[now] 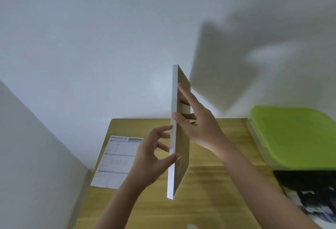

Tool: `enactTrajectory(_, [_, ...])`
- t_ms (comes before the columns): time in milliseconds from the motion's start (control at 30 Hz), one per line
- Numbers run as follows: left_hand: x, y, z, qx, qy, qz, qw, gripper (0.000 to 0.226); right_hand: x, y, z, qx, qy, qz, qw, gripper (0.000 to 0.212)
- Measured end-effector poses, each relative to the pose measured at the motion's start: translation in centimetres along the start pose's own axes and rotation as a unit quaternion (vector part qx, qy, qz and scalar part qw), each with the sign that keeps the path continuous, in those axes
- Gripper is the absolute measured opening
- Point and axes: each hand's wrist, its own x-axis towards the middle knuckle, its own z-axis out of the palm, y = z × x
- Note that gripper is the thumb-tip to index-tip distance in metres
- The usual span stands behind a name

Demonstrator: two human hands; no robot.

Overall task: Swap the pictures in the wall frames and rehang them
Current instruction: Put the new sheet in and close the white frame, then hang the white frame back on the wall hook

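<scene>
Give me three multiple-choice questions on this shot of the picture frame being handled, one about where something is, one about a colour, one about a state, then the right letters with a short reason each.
1. Where does the printed sheet lie?
A. on the wooden table, left of the frame
B. on the green lid
C. taped to the wall

2. What colour is the lid of the container at the right?
A. red
B. bright green
C. black

3. How is the picture frame held?
A. flat on the table
C. hung on the wall
B. edge-on, lifted above the table, in both hands

Answers: 1 A, the sheet rests on the tabletop. 2 B, the lid is lime green. 3 B, the left hand pinches its white edge and the right hand has its fingers on the brown back.
</scene>
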Motion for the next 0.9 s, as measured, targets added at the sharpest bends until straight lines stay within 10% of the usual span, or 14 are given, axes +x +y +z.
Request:
enactTrajectory(433, [-1.1, 0.6, -0.5, 0.033, -0.047, 0.049, 0.997, 0.048, -3.3, -1.4, 2.2, 0.072, 0.222, 0.107, 0.966, 0.063])
enactTrajectory(667, [1.6, -3.5, -4.3, 0.102, 0.140, -0.003, 0.985, 0.039, -3.6, 0.0, 1.5, 0.117, 0.343, 0.098, 0.927, 0.040])
enactTrajectory(900, [3.1, -3.5, -5.9, 0.003, 0.036, -0.051, 0.998, 0.042, -2.9, 0.9, -0.7, 0.135, 0.374, 0.037, 0.917, 0.035])
